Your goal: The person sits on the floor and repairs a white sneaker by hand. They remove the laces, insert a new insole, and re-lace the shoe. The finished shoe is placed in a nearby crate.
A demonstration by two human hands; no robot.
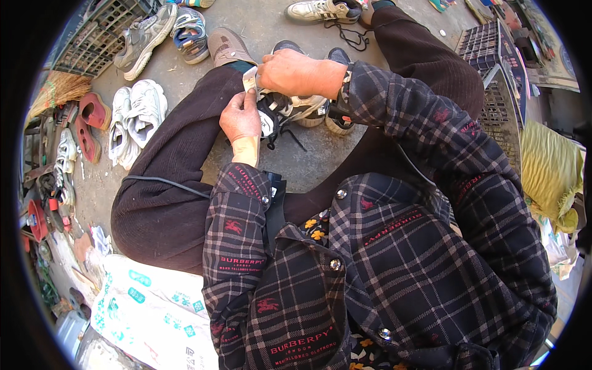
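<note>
My left hand (242, 120) is closed, thumb up, pinching the lower end of a small white strip (249, 79). Against the strip's right side is my right hand (293, 71), curled like a fist with its back up. Its fingertips are hidden, so what it grips does not show. Just below and behind the hands, black and white sneakers (269, 121) with dark laces stand on the floor between my legs. A pale sneaker (308, 108) is partly covered by my right hand and wrist.
White sneakers (147, 111), red shoes (89, 137) and grey sneakers (145, 43) lie to the left. Black plastic crates (102, 37) stand at the far left and right. A white printed sack (151, 308) lies beside my left leg; a yellow-green sack (550, 169) is at right.
</note>
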